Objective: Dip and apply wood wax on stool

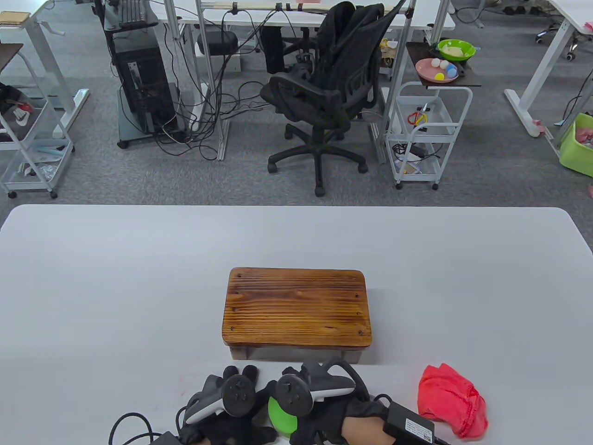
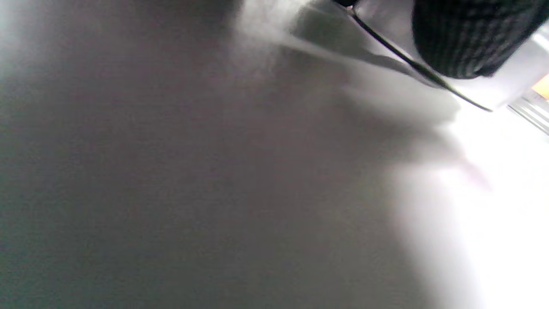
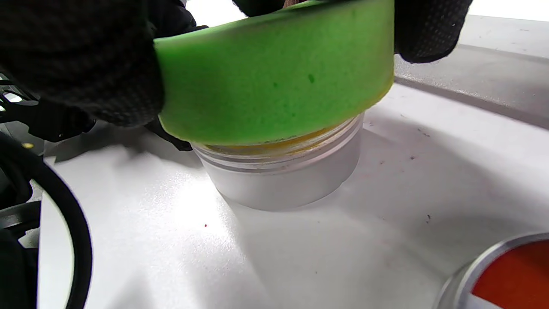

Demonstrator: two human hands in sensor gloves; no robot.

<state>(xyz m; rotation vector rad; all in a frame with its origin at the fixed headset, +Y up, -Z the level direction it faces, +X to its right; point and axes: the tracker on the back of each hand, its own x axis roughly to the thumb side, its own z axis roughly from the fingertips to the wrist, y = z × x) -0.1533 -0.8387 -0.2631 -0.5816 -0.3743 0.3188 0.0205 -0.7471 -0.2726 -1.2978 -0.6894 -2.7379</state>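
Note:
A dark-stained wooden stool (image 1: pixel 296 306) stands in the middle of the white table (image 1: pixel 116 278). My right hand (image 1: pixel 289 408) (image 3: pixel 274 38) pinches a round green sponge (image 1: pixel 281 415) (image 3: pixel 274 81) by its sides and presses it onto the mouth of a frosted wax jar (image 3: pixel 283 176) with yellow wax at the rim. In the table view the jar is hidden under the sponge. My left hand (image 1: pixel 238 375) lies just left of the sponge with its fingers stretched forward on the table. Only one gloved fingertip (image 2: pixel 472 38) shows in the blurred left wrist view.
A crumpled red cloth (image 1: pixel 451 405) lies to the right of my right hand. A metal-rimmed orange lid (image 3: pixel 506 274) lies on the table close to the jar. Glove cables (image 1: pixel 132 426) trail at the near edge. An office chair (image 1: pixel 324 92) and carts stand beyond the table.

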